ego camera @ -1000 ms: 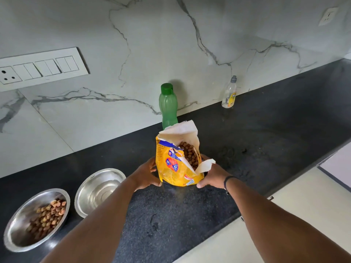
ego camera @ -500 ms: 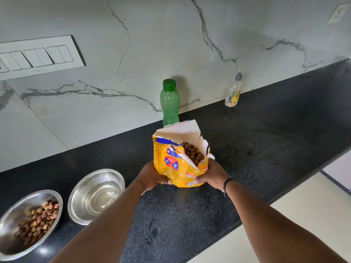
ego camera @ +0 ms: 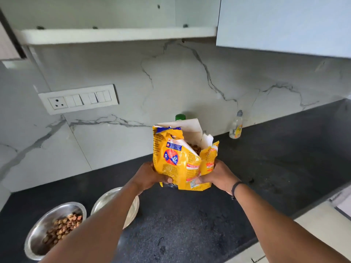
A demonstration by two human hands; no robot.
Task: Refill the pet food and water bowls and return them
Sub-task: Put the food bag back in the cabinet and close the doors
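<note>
An open yellow pet food bag [ego camera: 176,158] with brown kibble showing at its torn top is held upright above the black counter [ego camera: 275,168]. My left hand [ego camera: 150,175] grips its lower left side and my right hand [ego camera: 218,175] grips its lower right side. At the lower left a steel bowl [ego camera: 38,242] holds kibble. A second steel bowl [ego camera: 106,198] stands beside it, partly hidden by my left forearm. Only the cap of a green water bottle [ego camera: 180,117] shows behind the bag.
A small clear bottle [ego camera: 236,126] stands by the marble wall at the back right. A switch panel [ego camera: 77,99] is on the wall. An open white shelf [ego camera: 114,34] and a cabinet door [ego camera: 284,23] hang overhead. The counter's front edge runs along the lower right.
Both hands have lifted the bag off the counter and raised it. The view has tilted up, bringing the shelf and cabinet into sight.
</note>
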